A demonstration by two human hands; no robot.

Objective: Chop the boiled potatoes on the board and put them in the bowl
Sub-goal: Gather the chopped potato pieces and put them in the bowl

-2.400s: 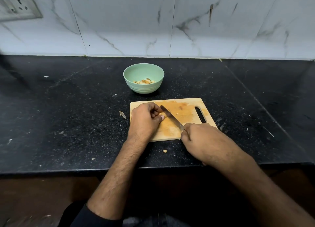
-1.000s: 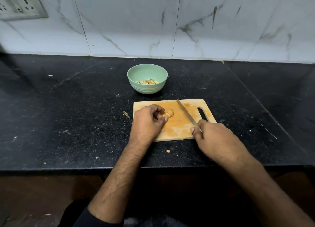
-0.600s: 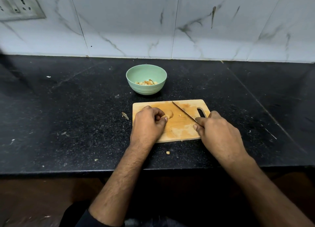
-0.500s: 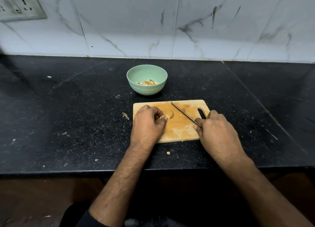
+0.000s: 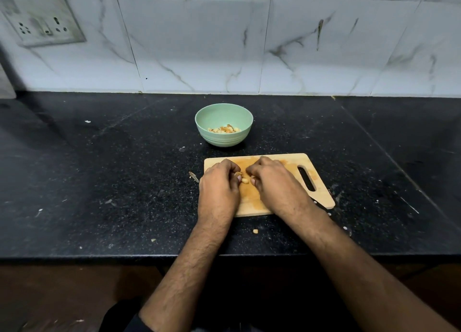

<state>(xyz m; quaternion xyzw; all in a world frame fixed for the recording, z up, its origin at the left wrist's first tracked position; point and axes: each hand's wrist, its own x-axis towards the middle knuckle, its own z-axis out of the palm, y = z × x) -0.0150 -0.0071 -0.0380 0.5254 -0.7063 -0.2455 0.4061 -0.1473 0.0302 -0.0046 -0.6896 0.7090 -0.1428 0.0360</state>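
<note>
Head view shows our left hand point(image 5: 219, 190) and right hand point(image 5: 277, 185) curled together around potato pieces point(image 5: 244, 180) on the wooden board point(image 5: 321, 194), with the green bowl point(image 5: 223, 124) of chopped bits at twelve o'clock.

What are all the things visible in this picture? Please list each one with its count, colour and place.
bowl: one, pale green, on the counter behind the board.
chopped potato in bowl: several small pieces, yellowish, at the bottom of the bowl.
cutting board: one, light wood with a slot handle on its right side, on the counter in front of the bowl.
potato pieces on board: a few, yellowish, between the two hands.
stray potato bit: one, yellowish, on the counter just in front of the board.
counter: one, black and speckled.
wall tiles: white, marbled, behind the counter.
socket plate: one, grey-white, wall upper left.
left hand: fingers curled at the potato pieces.
right hand: fingers curled at the potato pieces.
</note>
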